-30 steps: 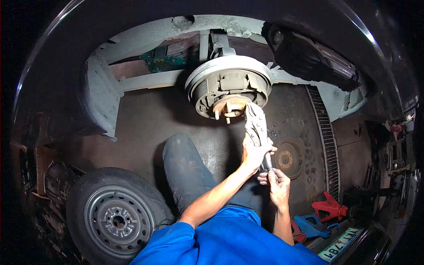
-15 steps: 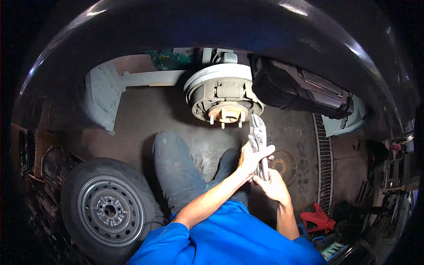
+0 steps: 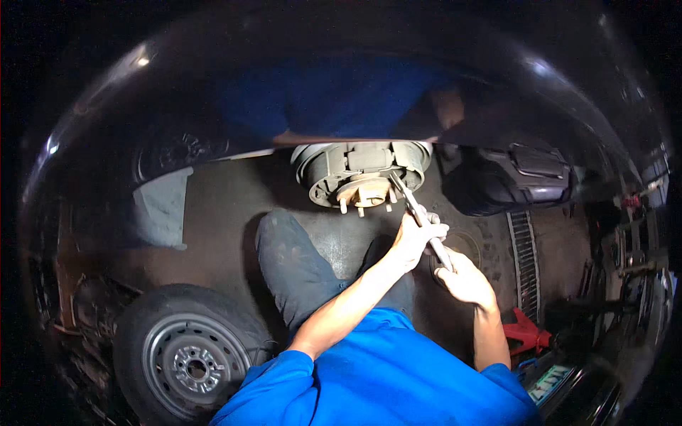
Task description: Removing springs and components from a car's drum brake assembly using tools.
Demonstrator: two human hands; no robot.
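Note:
Both of my hands hold a pair of silver locking pliers (image 3: 406, 193), seen nearly edge-on. My left hand (image 3: 413, 240) is closed round its middle, near the jaw end. My right hand (image 3: 467, 278) grips the lower end of the handles. The tip of the pliers reaches the right side of an exposed drum brake (image 3: 327, 169), beside the rusty wheel hub (image 3: 363, 192) with several studs. Whether the jaws touch or clamp a brake part, I cannot tell.
A dark glossy car fender (image 3: 341, 92) arches over the brake. To my left lies a wheel with its tyre (image 3: 195, 366). A black plastic part (image 3: 529, 174) hangs right of the brake. A red stand (image 3: 526, 332) and a floor grate (image 3: 523, 263) are at the right.
The pliers have turned from flat to edge-on, and their tip has moved up and left into the brake. My right hand has shifted right along with the handles. My view has tilted.

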